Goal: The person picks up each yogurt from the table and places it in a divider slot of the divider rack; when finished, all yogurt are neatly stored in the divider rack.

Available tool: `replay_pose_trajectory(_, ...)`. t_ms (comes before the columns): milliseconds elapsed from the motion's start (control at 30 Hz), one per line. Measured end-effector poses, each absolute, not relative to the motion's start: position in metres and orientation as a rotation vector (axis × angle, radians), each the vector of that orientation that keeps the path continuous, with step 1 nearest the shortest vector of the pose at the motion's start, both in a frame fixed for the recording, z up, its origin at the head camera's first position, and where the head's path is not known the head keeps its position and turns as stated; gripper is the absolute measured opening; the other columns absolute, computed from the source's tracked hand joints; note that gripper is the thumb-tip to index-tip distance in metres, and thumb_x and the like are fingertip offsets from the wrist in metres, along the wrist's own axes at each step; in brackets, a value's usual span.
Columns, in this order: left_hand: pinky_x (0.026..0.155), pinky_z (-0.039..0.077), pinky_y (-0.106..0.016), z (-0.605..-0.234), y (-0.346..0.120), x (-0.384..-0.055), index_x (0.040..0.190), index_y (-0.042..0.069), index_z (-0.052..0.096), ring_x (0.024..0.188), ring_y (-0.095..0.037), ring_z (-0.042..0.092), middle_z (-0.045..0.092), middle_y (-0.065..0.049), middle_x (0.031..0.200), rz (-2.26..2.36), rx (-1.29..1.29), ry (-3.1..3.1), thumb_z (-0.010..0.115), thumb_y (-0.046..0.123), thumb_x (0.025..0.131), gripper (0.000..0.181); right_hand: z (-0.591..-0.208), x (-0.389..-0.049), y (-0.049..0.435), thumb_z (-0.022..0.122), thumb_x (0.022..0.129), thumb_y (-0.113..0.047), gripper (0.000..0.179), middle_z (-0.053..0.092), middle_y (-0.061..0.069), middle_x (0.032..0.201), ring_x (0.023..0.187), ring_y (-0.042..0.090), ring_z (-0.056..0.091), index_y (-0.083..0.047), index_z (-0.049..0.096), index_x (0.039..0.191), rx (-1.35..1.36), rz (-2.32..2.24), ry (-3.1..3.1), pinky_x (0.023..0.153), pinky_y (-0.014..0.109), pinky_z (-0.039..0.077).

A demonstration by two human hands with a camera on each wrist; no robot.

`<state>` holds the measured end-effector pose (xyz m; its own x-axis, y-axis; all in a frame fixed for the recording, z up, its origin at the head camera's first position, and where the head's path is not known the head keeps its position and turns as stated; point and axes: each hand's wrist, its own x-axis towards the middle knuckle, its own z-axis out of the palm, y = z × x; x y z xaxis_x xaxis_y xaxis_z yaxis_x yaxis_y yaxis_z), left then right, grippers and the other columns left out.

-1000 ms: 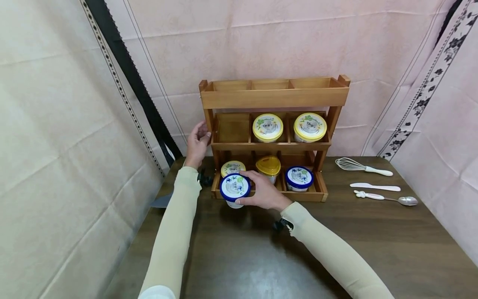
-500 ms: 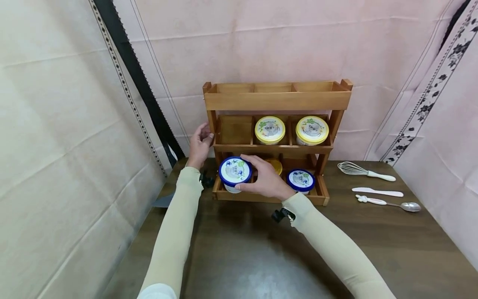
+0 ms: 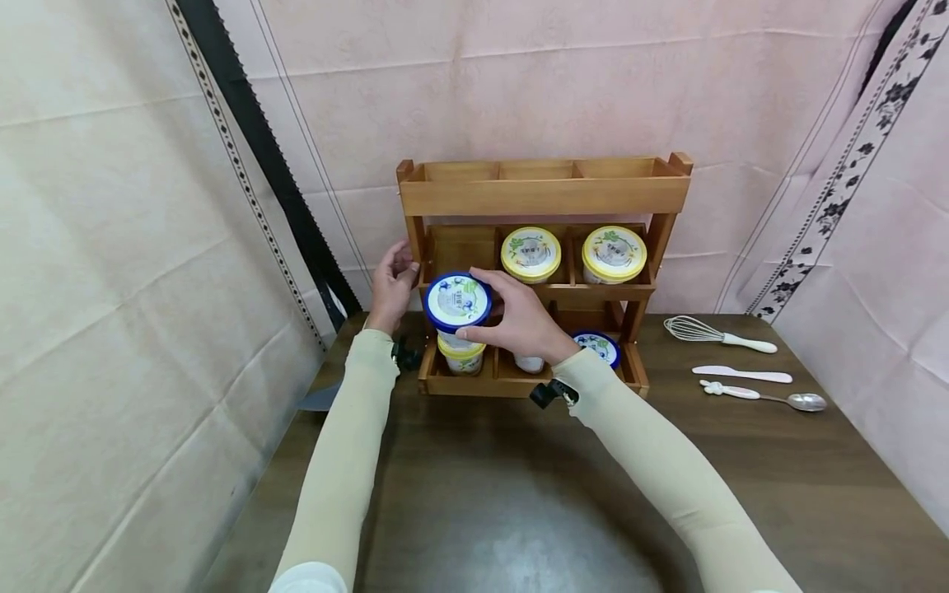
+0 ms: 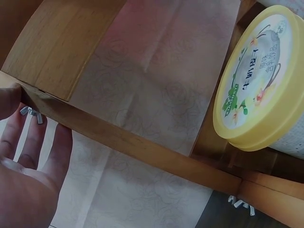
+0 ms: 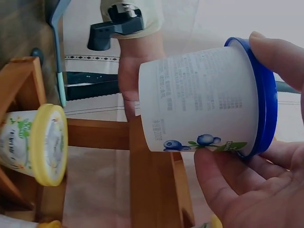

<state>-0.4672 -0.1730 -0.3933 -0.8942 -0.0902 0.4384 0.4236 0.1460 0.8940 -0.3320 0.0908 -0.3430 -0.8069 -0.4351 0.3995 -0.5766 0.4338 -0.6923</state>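
My right hand (image 3: 525, 319) holds a white tub with a blue lid (image 3: 457, 301) and printed blueberries, thumb and fingers around its rim and side. It is raised in front of the left part of the three-tier wooden rack (image 3: 544, 198), above a yellow-lidded tub (image 3: 461, 359) in the bottom left compartment. In the right wrist view the held tub (image 5: 199, 99) lies sideways across the picture. My left hand (image 3: 393, 287) grips the rack's left side post (image 4: 128, 140), thumb on one side and fingers on the other.
Two yellow-lidded tubs (image 3: 531, 254) stand in the middle tier's centre and right compartments. Another blue-lidded tub (image 3: 599, 347) is bottom right, partly hidden by my right arm. A whisk (image 3: 715, 333), a white knife (image 3: 741, 374) and a spoon (image 3: 764, 395) lie on the table at right.
My right hand has lifted the blue-lidded tub from in front of the bottom tier up toward the middle tier. The left hand stays at the rack's side.
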Motion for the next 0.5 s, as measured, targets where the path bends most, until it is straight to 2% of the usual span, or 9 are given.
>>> replay_pose_trajectory(267,0.114,0.050,-0.044,-0.394,-0.173,-0.469,0.151,0.028,0.057,0.127,-0.023,0.056,0.059,-0.008,0.137,-1.802,-0.320,-2.031,0.061,0.013,0.108,0.046,-0.328,-0.342,0.084,0.089,0.082,-0.051,0.103,0.050,0.005,0.158,0.132,0.023,0.058,-0.018,0.038,0.164,0.853,1.245,-2.528,0.109,0.046,0.054)
replay_pose_trajectory(500,0.107,0.055,-0.043,-0.392,-0.173,-0.466,0.153,0.026,0.055,0.125,-0.022,0.056,0.056,-0.007,0.137,-1.867,-0.315,-2.022,0.060,0.011,0.108,0.048,-0.318,-0.352,0.079,0.089,0.084,-0.050,0.102,0.048,0.009,0.160,0.140,0.027,0.053,-0.014,0.037,0.164,0.806,1.228,-2.482,0.118,0.049,0.046)
